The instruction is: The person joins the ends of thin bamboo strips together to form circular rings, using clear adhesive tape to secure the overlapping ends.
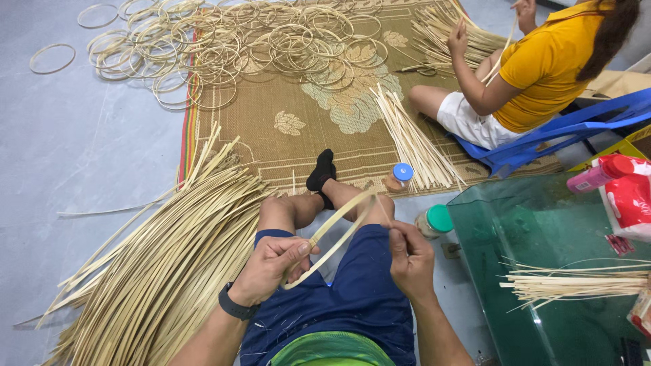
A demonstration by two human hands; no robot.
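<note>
Head view: the person sits on the floor (88,149) with legs stretched out, in blue shorts (352,298). The left hand (271,268), a dark watch (236,305) at its wrist, is closed around a bent strip (339,234) where its ends overlap, thumb pressed on top. The right hand (409,254) pinches a thin sliver (384,218) between thumb and fingertips, just beside the strip's far side. The strip curves into a loop above the thighs, between the two hands.

To the left lies a big heap of long strips (169,271), fanned across the floor. Ahead, a woven mat (291,129) carries a pile of finished rings (224,44), some spilling onto the floor. A bundle of sticks (413,146) lies on the mat near a blue-capped jar (400,175); a green-capped jar (434,220) stands by the right knee. To the right is a green glass table (529,224) with more sticks (576,281) and a red-and-white packet (627,196) on it. Across the mat a co-worker in a yellow shirt (542,64) sits on a blue chair (563,132), their hand (458,37) raised among strips.
</note>
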